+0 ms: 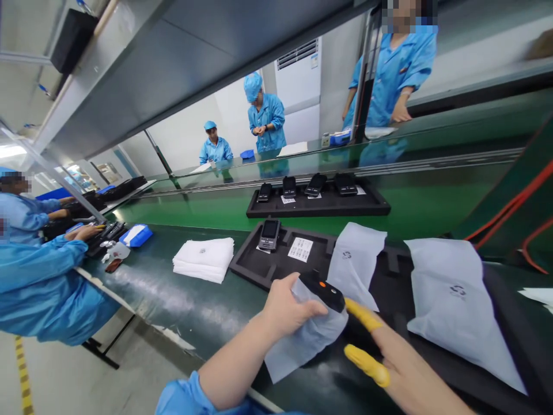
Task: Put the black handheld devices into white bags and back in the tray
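The left hand (287, 311) grips a bag (302, 340) with a device (323, 291) half inside, the right hand (389, 357) open beside it, one device (269, 234) left on the tray (259, 268).

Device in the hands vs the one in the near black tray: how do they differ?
The held device sits part-way inside a white pouch, gripped by the left hand; the tray device is bare, with no hand on it. The held one shows a dark end with an orange spot; the tray one shows a grey screen face. The held one is off the near tray; the other rests in a recess. Both are small, dark handheld units.
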Action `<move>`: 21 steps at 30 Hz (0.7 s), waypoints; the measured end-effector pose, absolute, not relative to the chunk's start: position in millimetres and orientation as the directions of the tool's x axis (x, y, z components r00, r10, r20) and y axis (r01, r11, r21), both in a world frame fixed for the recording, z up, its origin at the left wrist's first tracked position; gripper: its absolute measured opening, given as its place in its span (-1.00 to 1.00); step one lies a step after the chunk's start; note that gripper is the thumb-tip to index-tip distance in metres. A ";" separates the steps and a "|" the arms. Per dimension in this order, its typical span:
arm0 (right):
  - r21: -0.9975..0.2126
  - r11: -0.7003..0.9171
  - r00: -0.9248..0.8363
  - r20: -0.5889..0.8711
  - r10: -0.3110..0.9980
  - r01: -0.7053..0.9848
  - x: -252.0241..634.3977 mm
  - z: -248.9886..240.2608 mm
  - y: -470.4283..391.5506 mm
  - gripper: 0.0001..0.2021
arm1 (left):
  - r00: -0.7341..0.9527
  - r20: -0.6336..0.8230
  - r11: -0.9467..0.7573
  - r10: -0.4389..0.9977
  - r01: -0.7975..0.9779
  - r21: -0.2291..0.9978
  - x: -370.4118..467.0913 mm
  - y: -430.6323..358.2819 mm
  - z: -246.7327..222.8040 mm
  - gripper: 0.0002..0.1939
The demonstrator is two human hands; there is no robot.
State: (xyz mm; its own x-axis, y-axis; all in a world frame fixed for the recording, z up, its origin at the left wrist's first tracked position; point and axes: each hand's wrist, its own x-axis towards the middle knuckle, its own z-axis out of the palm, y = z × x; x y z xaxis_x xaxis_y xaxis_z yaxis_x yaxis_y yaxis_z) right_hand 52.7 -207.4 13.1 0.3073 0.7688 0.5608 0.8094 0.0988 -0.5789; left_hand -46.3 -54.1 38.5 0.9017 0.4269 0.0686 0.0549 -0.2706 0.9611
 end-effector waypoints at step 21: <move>-0.809 0.585 0.907 0.288 0.306 0.060 31.2 65.4 -109.9 -0.71 | 0.598 0.506 -0.397 0.622 -0.317 0.862 -18.3 -46.3 49.9 -0.33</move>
